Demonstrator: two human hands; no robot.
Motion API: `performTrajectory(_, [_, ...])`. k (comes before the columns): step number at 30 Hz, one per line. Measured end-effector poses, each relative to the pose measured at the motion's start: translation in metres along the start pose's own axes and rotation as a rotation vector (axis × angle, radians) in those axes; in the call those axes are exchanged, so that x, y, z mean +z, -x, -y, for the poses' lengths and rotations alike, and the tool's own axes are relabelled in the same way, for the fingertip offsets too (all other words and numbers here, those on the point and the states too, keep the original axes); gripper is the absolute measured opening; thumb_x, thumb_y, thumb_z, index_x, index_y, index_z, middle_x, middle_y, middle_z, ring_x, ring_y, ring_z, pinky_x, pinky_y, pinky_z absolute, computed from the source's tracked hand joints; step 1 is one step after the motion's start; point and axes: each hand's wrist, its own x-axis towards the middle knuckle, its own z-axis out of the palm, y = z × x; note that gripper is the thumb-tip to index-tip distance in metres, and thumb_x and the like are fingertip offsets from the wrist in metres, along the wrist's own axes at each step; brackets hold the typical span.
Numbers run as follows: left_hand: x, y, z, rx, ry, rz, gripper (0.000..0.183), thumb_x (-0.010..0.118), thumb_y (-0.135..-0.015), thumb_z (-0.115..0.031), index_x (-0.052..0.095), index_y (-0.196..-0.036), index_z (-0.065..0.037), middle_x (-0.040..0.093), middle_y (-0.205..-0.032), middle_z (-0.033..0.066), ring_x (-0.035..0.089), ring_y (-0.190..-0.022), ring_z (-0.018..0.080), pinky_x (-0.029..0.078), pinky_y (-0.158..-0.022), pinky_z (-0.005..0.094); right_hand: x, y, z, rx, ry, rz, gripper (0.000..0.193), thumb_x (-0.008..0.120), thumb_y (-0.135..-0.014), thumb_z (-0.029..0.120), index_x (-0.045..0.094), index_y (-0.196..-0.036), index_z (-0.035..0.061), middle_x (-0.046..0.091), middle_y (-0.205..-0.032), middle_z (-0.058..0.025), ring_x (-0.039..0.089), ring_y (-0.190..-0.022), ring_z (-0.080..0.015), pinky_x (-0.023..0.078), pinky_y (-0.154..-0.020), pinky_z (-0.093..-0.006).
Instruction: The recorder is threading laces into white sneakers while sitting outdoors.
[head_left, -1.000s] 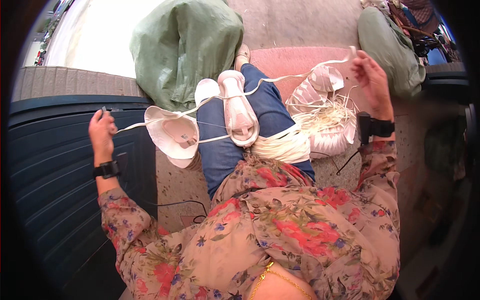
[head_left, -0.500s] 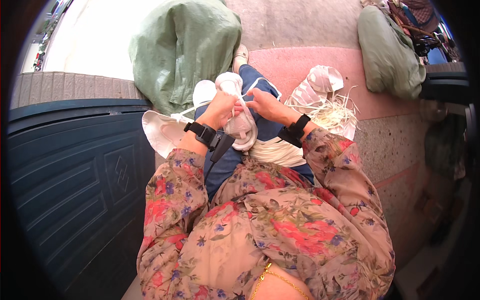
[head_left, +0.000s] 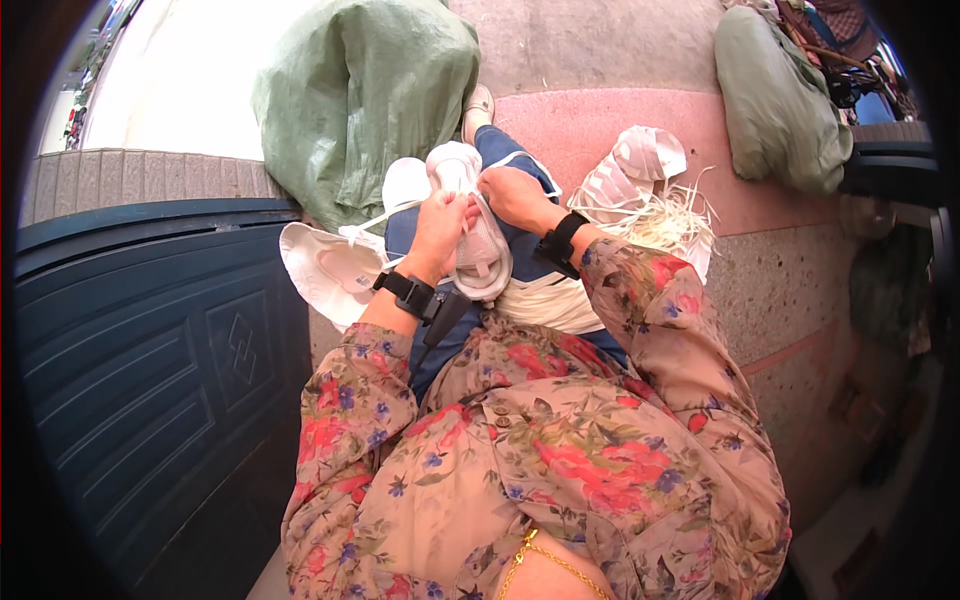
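A white shoe [head_left: 484, 262] lies sole-up on my blue-trousered knee, toe pointing away. My left hand [head_left: 440, 222] grips its left side, fingers curled over the edge. My right hand [head_left: 512, 194] presses on the shoe from the right, fingertips meeting the left hand at its middle. A white cord [head_left: 372, 222] runs from the hands out to the left. Both wrists wear black bands. Where the cord passes into the shoe is hidden by my fingers.
More white shoe parts lie at the left [head_left: 322, 268] and right [head_left: 634, 166], with a bundle of pale strips [head_left: 672, 216]. Green sacks stand ahead [head_left: 366, 92] and at the far right [head_left: 776, 104]. A dark blue panelled door [head_left: 150, 340] fills the left.
Both hands were spread wide, pulling the cord taut to either side. They came together over the shoe and now hold it close at its middle.
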Motion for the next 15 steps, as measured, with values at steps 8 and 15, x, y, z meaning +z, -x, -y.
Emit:
performTrajectory(8, [0.003, 0.002, 0.002, 0.019, 0.002, -0.039, 0.022, 0.047, -0.086, -0.009, 0.045, -0.104, 0.004, 0.054, -0.101, 0.0106, 0.056, -0.091, 0.0173, 0.047, -0.076, 0.0259, 0.005, 0.002, 0.004, -0.022, 0.141, -0.070, 0.018, 0.051, -0.077, 0.020, 0.062, -0.076, 0.0064, 0.058, -0.088, -0.0138, 0.053, -0.085, -0.0338, 0.042, -0.071, -0.0441])
performTrajectory(15, [-0.006, 0.005, -0.014, 0.005, -0.370, -0.099, 0.022, 0.048, -0.085, -0.009, 0.049, -0.103, 0.002, 0.058, -0.076, 0.0084, 0.059, -0.069, 0.0116, 0.048, -0.062, 0.0211, 0.005, 0.004, -0.003, -0.014, 0.158, -0.075, 0.026, 0.057, -0.076, 0.029, 0.064, -0.082, 0.0053, 0.061, -0.086, -0.0128, 0.055, -0.082, -0.0297, 0.043, -0.072, -0.0417])
